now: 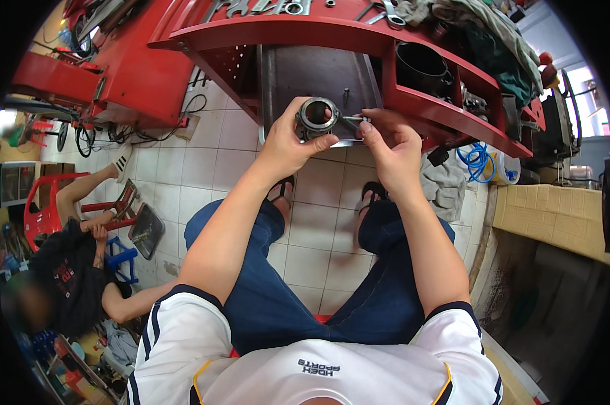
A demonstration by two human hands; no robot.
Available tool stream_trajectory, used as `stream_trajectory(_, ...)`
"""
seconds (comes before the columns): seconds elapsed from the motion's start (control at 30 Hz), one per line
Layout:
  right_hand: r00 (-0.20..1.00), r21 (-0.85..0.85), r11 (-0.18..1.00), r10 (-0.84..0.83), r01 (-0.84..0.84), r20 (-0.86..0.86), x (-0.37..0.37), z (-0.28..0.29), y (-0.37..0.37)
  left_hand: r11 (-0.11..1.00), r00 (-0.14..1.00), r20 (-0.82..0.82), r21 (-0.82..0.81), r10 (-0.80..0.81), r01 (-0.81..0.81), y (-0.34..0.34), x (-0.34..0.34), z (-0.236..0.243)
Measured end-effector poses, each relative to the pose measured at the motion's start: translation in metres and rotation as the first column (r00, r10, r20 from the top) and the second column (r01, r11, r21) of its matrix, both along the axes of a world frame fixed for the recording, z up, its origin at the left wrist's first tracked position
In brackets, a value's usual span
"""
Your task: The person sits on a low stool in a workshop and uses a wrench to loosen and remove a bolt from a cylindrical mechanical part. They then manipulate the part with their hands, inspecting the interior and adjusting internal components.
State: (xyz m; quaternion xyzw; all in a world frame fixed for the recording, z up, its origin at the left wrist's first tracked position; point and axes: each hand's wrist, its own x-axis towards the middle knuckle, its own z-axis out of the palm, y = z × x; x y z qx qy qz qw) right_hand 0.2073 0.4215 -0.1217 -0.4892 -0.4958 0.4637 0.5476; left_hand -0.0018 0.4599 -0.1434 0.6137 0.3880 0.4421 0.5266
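My left hand (286, 145) is closed around a round metal collar (316, 128), its open bore facing up and a fingertip showing inside. A thin metal bolt or rod (352, 119) sticks out from the collar's right side. The fingers of my right hand (390, 143) pinch its outer end; whether it is threaded into the collar I cannot tell. Both hands hover over the near edge of a dark metal tray (295, 71), where a small bolt (346, 94) lies.
Wrenches (293, 7) lie on the red workbench (338, 32) ahead, with a black round container (421, 64) in its right compartment. To the right are a grey cloth (444, 189), a blue coiled hose (477, 162) and a cardboard box (554, 219). Another person (65, 277) sits at the left.
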Motion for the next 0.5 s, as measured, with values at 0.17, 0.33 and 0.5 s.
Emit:
stream_trajectory(0.17,0.999,0.027,1.0,0.016,-0.015,-0.035,0.008,0.001,-0.007,0.994,0.992,-0.121,0.105,0.026,-0.014,-0.016,0.008,0.016)
stream_trajectory(0.33,1.0,0.054,0.998,0.021,-0.02,-0.02,0.013,0.003,-0.01,0.983,0.984,-0.18,0.179,0.007,0.026,-0.014,0.01,0.015)
stream_trajectory(0.5,0.998,0.024,0.998,0.056,-0.055,-0.032,0.011,0.007,-0.01,0.992,0.991,-0.134,0.126,0.016,0.001,-0.015,0.006,0.009)
